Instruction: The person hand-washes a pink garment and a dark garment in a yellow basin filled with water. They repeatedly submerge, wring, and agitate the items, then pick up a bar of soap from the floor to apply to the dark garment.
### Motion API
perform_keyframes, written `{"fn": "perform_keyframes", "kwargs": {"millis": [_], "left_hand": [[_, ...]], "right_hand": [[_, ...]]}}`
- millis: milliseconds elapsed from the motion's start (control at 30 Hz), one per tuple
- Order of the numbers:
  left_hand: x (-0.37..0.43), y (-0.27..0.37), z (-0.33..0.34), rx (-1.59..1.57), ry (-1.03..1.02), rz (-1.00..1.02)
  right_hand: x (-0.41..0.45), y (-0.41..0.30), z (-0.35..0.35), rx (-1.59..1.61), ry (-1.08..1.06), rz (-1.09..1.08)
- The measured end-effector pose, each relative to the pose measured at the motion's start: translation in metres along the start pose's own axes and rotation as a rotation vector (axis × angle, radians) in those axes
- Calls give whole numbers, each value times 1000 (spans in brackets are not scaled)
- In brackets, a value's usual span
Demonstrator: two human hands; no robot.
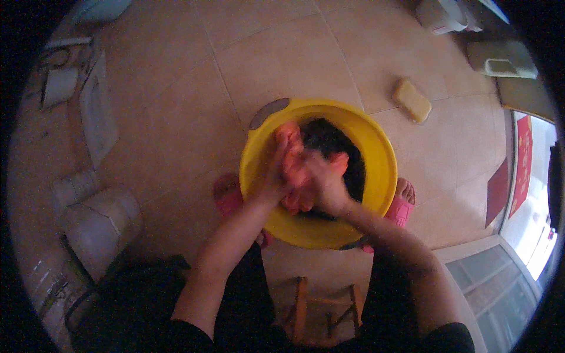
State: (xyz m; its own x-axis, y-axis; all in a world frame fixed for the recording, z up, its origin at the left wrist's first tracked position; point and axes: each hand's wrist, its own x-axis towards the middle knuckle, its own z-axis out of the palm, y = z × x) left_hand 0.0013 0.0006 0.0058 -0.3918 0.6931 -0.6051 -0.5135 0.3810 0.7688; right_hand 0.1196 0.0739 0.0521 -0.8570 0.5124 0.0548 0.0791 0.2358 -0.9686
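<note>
Between my feet stands a yellow plastic basin (318,240) with grey grips on its rim. Inside it lies a dark cloth (329,132), bunched up against the far and right parts. Over the basin, a pinkish-red cloth (295,165) is bunched between my two hands. My left hand (279,176) grips it from the left side, and my right hand (329,183) grips it from the right. Both hands are blurred, so the single fingers do not show clearly.
A yellow bar (413,100), likely soap, lies on the tiled floor (282,57) beyond the basin's right side. Pink slippers (401,211) flank the basin. A wooden stool (329,304) is between my legs. At left stands a pale container (99,225); at right, a glazed door frame (490,269).
</note>
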Motion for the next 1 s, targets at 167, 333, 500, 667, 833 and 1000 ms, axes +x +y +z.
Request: {"fn": "perform_keyframes", "kwargs": {"millis": [167, 333, 500, 667, 833, 1000], "left_hand": [[-18, 0, 19, -649, -227, -272], [-30, 5, 31, -643, -86, -223], [-79, 86, 16, 264, 69, -151], [-79, 6, -6, 861, 250, 397], [-33, -10, 26, 965, 342, 356], [-1, -15, 29, 1150, 345, 264]], "right_hand": [[-2, -25, 32, -397, 2, -164], [19, 17, -27, -611, 223, 53], [-20, -9, -81, -680, 125, 63], [-27, -36, -56, -633, 35, 385], [-30, 39, -14, -955, 95, 327], [-1, 66, -15, -997, 25, 255]]}}
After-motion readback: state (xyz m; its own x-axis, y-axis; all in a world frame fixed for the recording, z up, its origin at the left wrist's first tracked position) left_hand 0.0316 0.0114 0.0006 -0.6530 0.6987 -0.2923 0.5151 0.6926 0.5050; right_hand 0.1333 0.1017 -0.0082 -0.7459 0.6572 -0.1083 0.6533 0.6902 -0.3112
